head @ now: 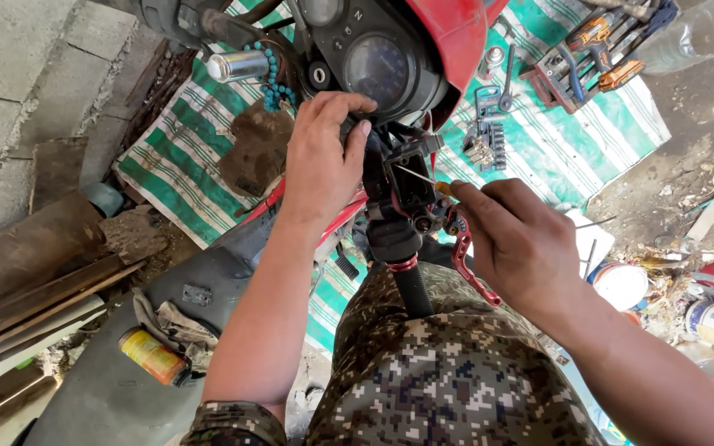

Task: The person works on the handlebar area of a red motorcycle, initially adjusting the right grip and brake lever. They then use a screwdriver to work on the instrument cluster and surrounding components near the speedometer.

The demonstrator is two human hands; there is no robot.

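two hands (320,157); one red lever (466,263); one screwdriver (423,179); one spray can (153,356); one striped mat (177,157)

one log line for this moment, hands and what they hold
left hand: grips black switch housing | right hand: holds screwdriver, tip at housing | red lever: below

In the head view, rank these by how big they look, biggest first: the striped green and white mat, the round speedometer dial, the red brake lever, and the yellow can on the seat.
1. Striped mat
2. Speedometer dial
3 and 4. Red brake lever and yellow can look too alike to rank.

The right hand (515,239) hides the screwdriver's handle; the toolbox (596,49) at upper right is cut by the top edge
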